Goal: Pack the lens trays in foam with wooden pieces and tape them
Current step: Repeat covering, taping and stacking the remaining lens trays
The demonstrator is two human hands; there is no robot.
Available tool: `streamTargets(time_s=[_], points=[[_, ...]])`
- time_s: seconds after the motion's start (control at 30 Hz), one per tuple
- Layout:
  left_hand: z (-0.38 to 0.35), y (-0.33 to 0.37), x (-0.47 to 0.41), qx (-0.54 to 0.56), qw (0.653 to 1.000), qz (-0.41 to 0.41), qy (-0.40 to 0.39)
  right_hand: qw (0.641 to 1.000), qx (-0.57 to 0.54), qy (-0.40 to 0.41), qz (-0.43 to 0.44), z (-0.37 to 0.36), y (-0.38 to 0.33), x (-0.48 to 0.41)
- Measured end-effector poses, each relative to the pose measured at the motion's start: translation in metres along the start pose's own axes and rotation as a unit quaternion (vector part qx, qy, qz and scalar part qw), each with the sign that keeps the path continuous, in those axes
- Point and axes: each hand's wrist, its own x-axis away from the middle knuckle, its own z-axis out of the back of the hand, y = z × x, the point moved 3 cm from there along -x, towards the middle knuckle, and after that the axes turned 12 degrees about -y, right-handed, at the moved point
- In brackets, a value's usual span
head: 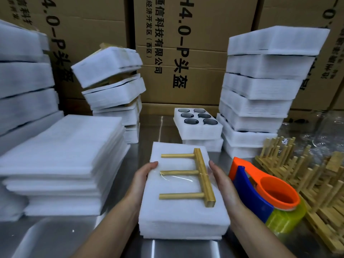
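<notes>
Steel table (55, 239): left hand (143, 175) and right hand (221, 179) grasp the foam pack (182, 216) by its long sides, axis running near-to-far; tape dispenser (264, 192) lies just beside the right hand.

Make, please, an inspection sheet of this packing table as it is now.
Surface: steel table, partly bare.
Job's things: foam pack with wooden piece taped on top; open lens tray behind; tape dispenser at right; foam sheets at left.
Clutter: wooden pieces piled at right; clear plastic behind them.
Fingers: left hand and right hand hold the foam pack's sides.
Cables: nothing seen.
Surroundings: packed stacks on both sides; cartons behind.
</notes>
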Motion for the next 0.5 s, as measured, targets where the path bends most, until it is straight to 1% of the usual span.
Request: streamTargets(time_s=[0.1, 0.2, 0.27, 0.33, 0.43, 0.5], points=[[0.013, 0.009, -0.004, 0.033, 0.998, -0.039, 0.025, 0.996, 0.077, -0.026, -0.043, -0.004, -0.001, 0.007], [0.023, 0.019, -0.003, 0.052, 0.993, -0.083, 0.060, 0.986, 0.115, -0.079, -0.093, -0.010, -0.001, 0.013], [0.029, 0.021, -0.002, 0.061, 0.992, -0.088, 0.065, 0.980, 0.148, -0.094, -0.100, -0.017, -0.004, 0.015], [0.031, 0.018, -0.003, 0.070, 0.991, -0.090, 0.068, 0.983, 0.156, -0.067, -0.075, -0.019, -0.011, 0.006], [0.032, 0.014, -0.011, 0.105, 0.989, -0.090, 0.059, 0.990, 0.138, 0.016, -0.022, -0.025, -0.030, -0.017], [0.033, 0.014, -0.016, 0.117, 0.989, -0.078, 0.050, 0.982, 0.177, 0.059, 0.023, -0.030, -0.047, -0.033]])
